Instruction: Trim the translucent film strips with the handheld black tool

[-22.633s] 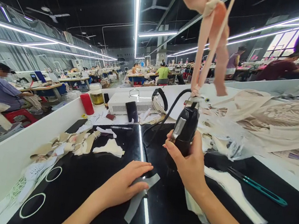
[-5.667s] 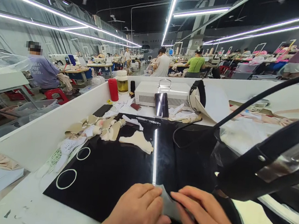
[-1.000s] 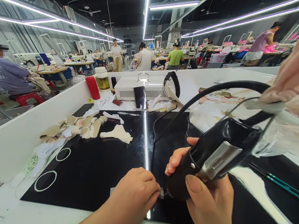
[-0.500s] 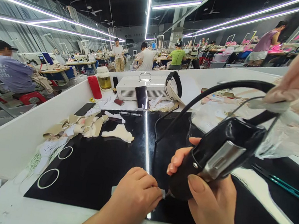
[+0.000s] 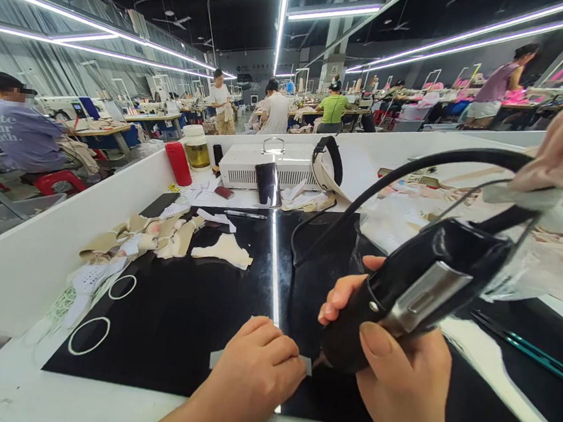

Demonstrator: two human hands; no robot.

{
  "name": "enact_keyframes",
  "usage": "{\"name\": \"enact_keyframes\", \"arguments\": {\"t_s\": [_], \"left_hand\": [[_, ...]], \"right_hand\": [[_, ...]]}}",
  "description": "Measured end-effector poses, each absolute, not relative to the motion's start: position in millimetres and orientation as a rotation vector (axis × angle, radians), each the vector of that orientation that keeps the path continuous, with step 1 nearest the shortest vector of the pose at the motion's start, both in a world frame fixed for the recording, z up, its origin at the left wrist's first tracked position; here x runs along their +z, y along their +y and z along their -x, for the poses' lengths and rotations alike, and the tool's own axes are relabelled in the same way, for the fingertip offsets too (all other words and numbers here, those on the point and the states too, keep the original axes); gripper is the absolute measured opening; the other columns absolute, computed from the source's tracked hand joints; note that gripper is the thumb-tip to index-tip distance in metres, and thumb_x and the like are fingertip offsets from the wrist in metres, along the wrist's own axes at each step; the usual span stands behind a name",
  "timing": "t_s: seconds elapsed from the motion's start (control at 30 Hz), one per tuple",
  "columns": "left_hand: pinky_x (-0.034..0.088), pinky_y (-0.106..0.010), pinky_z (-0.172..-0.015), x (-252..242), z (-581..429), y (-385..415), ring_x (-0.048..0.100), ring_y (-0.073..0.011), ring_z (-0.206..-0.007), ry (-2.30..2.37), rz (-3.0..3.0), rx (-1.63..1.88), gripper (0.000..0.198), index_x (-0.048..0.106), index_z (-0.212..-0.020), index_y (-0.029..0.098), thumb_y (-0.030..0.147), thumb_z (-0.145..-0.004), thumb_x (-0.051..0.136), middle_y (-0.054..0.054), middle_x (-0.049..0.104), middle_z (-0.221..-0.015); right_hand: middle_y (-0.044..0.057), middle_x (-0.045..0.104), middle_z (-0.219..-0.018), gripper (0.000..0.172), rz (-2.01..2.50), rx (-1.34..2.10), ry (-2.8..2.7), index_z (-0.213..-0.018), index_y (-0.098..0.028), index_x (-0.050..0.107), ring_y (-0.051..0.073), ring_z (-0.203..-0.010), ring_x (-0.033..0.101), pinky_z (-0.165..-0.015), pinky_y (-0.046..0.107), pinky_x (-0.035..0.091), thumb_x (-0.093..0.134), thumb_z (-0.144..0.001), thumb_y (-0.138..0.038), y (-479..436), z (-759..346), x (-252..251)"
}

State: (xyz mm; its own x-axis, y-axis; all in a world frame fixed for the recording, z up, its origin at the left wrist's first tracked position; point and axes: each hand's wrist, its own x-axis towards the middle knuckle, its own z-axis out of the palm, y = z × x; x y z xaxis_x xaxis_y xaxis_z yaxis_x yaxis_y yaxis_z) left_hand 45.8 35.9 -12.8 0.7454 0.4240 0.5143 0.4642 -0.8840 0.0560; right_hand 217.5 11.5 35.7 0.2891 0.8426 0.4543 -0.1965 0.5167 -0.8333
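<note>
My right hand (image 5: 395,377) is wrapped round a black corded hand tool (image 5: 418,292) with a metal clip, its tip pointing down at a small grey strip (image 5: 218,357) on the glossy black table top (image 5: 175,314). Curled fingers of my left hand (image 5: 258,363) press that strip down right beside the tool's tip. The strip shows only at its two ends; my left hand hides the rest. The tool's black cable (image 5: 407,167) arcs up and to the right.
Beige fabric scraps (image 5: 157,241), white rings (image 5: 89,335) and cord lie at the left. A white box (image 5: 266,166), phone (image 5: 268,183), red bottle (image 5: 178,163) and jar stand at the back. Teal scissors (image 5: 524,344) and pale fabric lie right. Other people work at distant tables.
Over the last second both hands stay put on the strip and the tool; the tool's tip holds at the strip's right end. Earlier both hands smoothed the strip without the tool.
</note>
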Motion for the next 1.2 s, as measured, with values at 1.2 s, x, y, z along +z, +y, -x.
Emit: {"name": "enact_keyframes", "arguments": {"t_s": [1.2], "left_hand": [[0.051,-0.034,-0.072,-19,-43,34,0.061,-0.017,-0.072,-0.691,2.912,-0.865,0.019,0.066,-0.089,0.019,0.015,-0.104,0.057,0.002,0.067,-0.079]], "right_hand": [[-0.003,0.069,-0.089,0.01,0.745,0.784,-1.062,-0.101,-0.031,0.066,0.014,-0.074,0.066,-0.07,0.026,0.06,0.072,-0.097,-0.039,7,-211,33]]}}
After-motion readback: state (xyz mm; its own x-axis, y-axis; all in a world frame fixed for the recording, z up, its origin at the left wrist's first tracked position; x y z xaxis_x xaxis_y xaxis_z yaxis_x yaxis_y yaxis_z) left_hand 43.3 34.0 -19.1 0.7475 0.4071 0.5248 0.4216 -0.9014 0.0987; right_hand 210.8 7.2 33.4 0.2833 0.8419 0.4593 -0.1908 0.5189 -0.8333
